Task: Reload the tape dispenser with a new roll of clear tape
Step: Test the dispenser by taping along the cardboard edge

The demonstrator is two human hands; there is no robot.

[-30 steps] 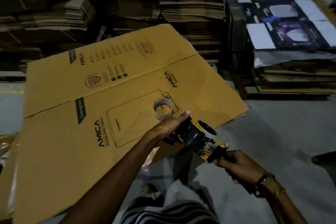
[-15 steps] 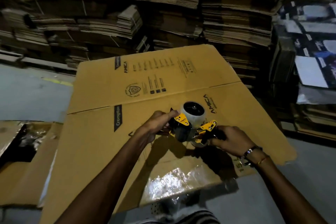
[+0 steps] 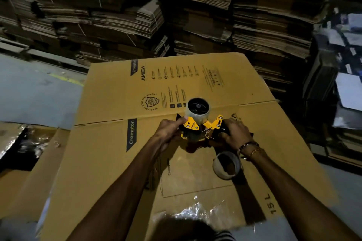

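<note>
Gripping dispenser (image 3: 197,129): left hand (image 3: 169,130) at front plate, right hand (image 3: 234,133) round handle. Roll (image 3: 197,110) mounted; light, slick; blade likely sharp.

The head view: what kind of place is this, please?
Probably a packaging warehouse or carton store. Tall stacks of flattened cardboard fill the background, a large printed carton sheet lies flat on a bare concrete floor, and a tape dispenser is in hand.
</note>
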